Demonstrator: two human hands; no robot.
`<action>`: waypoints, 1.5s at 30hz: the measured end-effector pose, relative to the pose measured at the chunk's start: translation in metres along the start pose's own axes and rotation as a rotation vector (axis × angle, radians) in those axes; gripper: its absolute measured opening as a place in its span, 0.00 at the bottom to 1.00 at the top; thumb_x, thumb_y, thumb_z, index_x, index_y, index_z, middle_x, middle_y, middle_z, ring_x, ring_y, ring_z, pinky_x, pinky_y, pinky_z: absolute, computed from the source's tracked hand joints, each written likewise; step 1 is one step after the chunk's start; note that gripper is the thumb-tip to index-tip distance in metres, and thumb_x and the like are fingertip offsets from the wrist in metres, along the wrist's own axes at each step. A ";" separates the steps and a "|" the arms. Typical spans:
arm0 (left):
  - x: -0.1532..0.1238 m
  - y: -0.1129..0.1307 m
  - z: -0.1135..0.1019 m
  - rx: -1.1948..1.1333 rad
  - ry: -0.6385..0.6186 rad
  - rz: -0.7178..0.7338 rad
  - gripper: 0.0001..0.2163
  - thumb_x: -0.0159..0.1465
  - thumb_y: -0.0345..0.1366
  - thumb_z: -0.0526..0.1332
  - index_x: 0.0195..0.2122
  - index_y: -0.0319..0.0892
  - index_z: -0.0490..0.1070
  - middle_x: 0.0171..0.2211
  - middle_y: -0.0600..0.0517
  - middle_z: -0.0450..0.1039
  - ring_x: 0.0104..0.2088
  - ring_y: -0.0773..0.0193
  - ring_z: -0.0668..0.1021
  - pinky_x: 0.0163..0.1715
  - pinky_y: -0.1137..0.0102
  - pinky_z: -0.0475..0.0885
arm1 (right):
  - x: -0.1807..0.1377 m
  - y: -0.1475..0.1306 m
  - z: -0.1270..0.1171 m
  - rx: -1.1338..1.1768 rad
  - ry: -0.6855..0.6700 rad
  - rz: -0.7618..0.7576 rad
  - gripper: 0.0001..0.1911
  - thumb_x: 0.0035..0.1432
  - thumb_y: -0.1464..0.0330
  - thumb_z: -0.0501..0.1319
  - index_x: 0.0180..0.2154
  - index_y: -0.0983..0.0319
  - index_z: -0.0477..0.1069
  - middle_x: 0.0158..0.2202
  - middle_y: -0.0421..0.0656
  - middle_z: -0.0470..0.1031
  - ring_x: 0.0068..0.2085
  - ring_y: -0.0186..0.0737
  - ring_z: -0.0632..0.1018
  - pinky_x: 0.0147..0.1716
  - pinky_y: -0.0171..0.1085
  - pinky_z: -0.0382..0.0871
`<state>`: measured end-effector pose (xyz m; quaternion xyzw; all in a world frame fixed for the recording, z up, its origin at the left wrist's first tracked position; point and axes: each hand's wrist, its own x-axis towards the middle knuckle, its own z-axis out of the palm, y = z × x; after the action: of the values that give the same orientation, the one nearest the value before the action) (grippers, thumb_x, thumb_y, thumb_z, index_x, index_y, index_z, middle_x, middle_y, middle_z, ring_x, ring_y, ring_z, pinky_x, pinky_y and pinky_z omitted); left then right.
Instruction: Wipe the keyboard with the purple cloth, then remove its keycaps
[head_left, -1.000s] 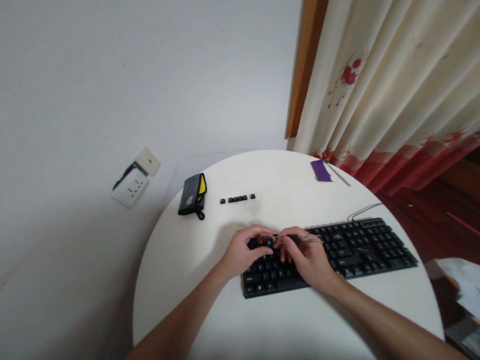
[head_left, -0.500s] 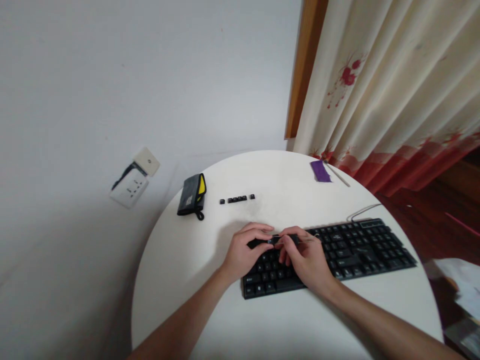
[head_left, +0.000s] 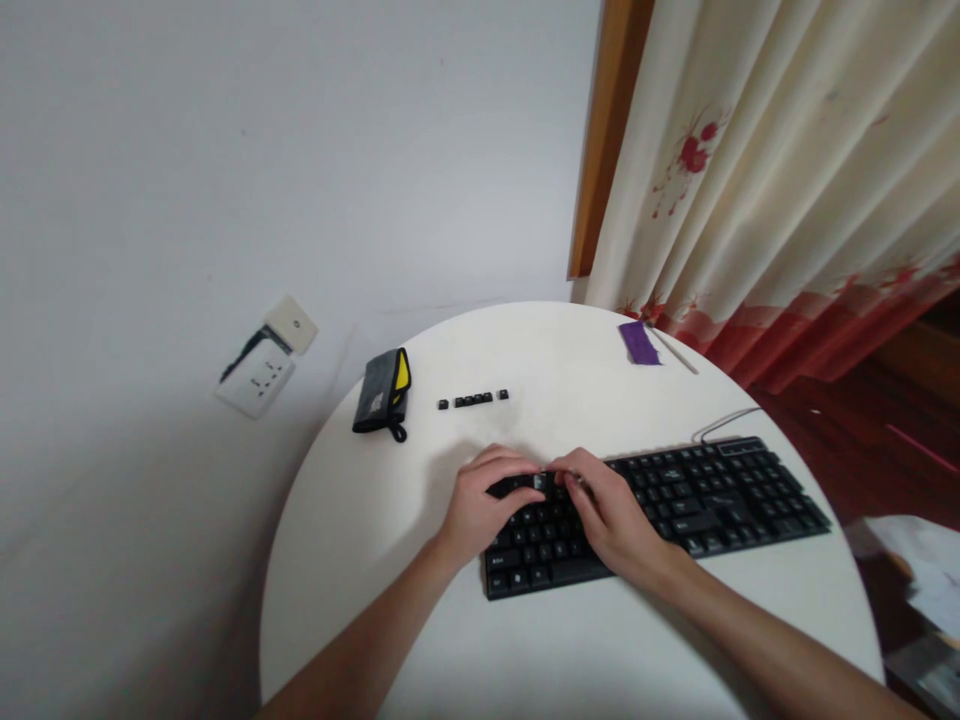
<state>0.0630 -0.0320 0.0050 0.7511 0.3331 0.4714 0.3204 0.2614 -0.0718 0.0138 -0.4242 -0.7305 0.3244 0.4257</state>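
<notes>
A black keyboard lies on the white round table, and both hands are at its upper left part. My left hand rests over the upper left corner, its thumb and fingers apart on either side of a pale spot among the keys. Beside it, my right hand is bent over the upper keys, with thumb and index finger pinched together. The thin metal tool in that pinch is almost wholly hidden by the fingers. Beyond the hands, several loose black keycaps sit in a row on the table.
A dark pouch with a yellow inside lies at the table's left. At the far right are a purple cloth and a thin stick. The keyboard cable runs off the right edge. A wall socket and a curtain border the table.
The thin metal tool showed past my right hand's fingers before and is now mostly hidden. My right hand has turned and shifted slightly left. My left hand has barely moved.
</notes>
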 end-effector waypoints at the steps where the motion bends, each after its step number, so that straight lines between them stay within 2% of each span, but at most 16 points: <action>1: -0.001 -0.001 0.001 -0.003 0.003 0.020 0.10 0.54 0.32 0.73 0.38 0.43 0.79 0.34 0.50 0.79 0.36 0.61 0.79 0.40 0.66 0.73 | 0.000 0.000 0.001 -0.009 -0.023 -0.025 0.10 0.68 0.73 0.52 0.45 0.59 0.70 0.39 0.43 0.72 0.41 0.39 0.74 0.44 0.38 0.67; 6: 0.000 -0.003 0.001 -0.063 0.014 0.114 0.09 0.54 0.32 0.74 0.35 0.43 0.78 0.32 0.50 0.80 0.34 0.60 0.79 0.39 0.63 0.73 | 0.000 0.000 0.002 -0.049 -0.039 -0.045 0.10 0.64 0.74 0.59 0.45 0.58 0.71 0.39 0.43 0.72 0.40 0.39 0.75 0.42 0.37 0.69; 13: 0.001 -0.001 0.002 -0.072 0.022 0.153 0.09 0.53 0.34 0.74 0.34 0.43 0.79 0.30 0.50 0.80 0.33 0.60 0.78 0.37 0.63 0.73 | 0.000 0.000 0.000 -0.040 -0.045 -0.079 0.09 0.63 0.74 0.60 0.45 0.59 0.73 0.38 0.43 0.74 0.39 0.38 0.75 0.40 0.36 0.69; 22: 0.001 -0.003 0.002 -0.079 0.000 0.121 0.09 0.53 0.35 0.74 0.34 0.42 0.79 0.30 0.49 0.78 0.33 0.60 0.78 0.36 0.65 0.72 | 0.002 -0.003 0.001 -0.044 -0.034 -0.034 0.07 0.62 0.73 0.62 0.42 0.59 0.75 0.36 0.42 0.74 0.37 0.38 0.76 0.38 0.35 0.69; 26: 0.000 -0.002 -0.001 -0.058 0.011 0.090 0.10 0.55 0.39 0.73 0.35 0.41 0.79 0.31 0.48 0.78 0.34 0.60 0.78 0.36 0.66 0.73 | 0.006 -0.008 -0.004 -0.065 -0.008 0.014 0.04 0.62 0.70 0.63 0.40 0.60 0.76 0.34 0.42 0.75 0.36 0.38 0.76 0.36 0.36 0.68; 29: 0.000 -0.002 -0.004 -0.039 0.086 0.012 0.09 0.66 0.41 0.63 0.37 0.41 0.78 0.32 0.48 0.77 0.35 0.60 0.77 0.37 0.67 0.72 | 0.022 -0.005 -0.013 -0.141 0.056 0.050 0.04 0.61 0.68 0.63 0.38 0.60 0.76 0.32 0.41 0.75 0.31 0.37 0.73 0.32 0.35 0.67; 32: -0.001 -0.006 -0.007 -0.038 0.217 -0.076 0.16 0.72 0.40 0.53 0.37 0.40 0.77 0.29 0.49 0.76 0.33 0.62 0.77 0.36 0.68 0.71 | 0.052 0.012 -0.022 -0.262 0.101 0.069 0.05 0.59 0.67 0.64 0.37 0.62 0.77 0.31 0.41 0.75 0.27 0.35 0.71 0.30 0.34 0.65; 35: -0.002 -0.011 -0.007 -0.023 0.264 -0.113 0.18 0.72 0.42 0.51 0.35 0.39 0.77 0.27 0.50 0.74 0.31 0.63 0.76 0.35 0.69 0.70 | 0.091 0.038 -0.022 -0.395 0.068 0.097 0.06 0.58 0.67 0.65 0.37 0.62 0.79 0.33 0.42 0.78 0.31 0.36 0.74 0.35 0.35 0.66; 39: -0.002 -0.015 -0.007 0.001 0.251 -0.129 0.19 0.72 0.43 0.51 0.34 0.39 0.77 0.26 0.51 0.74 0.30 0.63 0.76 0.35 0.69 0.69 | 0.131 0.067 -0.009 -0.543 -0.053 0.238 0.08 0.57 0.67 0.65 0.38 0.62 0.80 0.35 0.45 0.81 0.37 0.41 0.78 0.38 0.34 0.65; 45: -0.002 -0.017 -0.007 0.002 0.262 -0.129 0.19 0.72 0.42 0.51 0.32 0.38 0.76 0.25 0.51 0.73 0.29 0.64 0.75 0.34 0.70 0.69 | 0.153 0.087 0.011 -0.575 -0.118 0.269 0.09 0.55 0.68 0.65 0.37 0.63 0.81 0.34 0.47 0.82 0.37 0.43 0.80 0.35 0.33 0.64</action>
<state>0.0523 -0.0227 -0.0073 0.6604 0.4202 0.5434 0.3033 0.2391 0.1013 -0.0102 -0.6003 -0.7530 0.1820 0.1989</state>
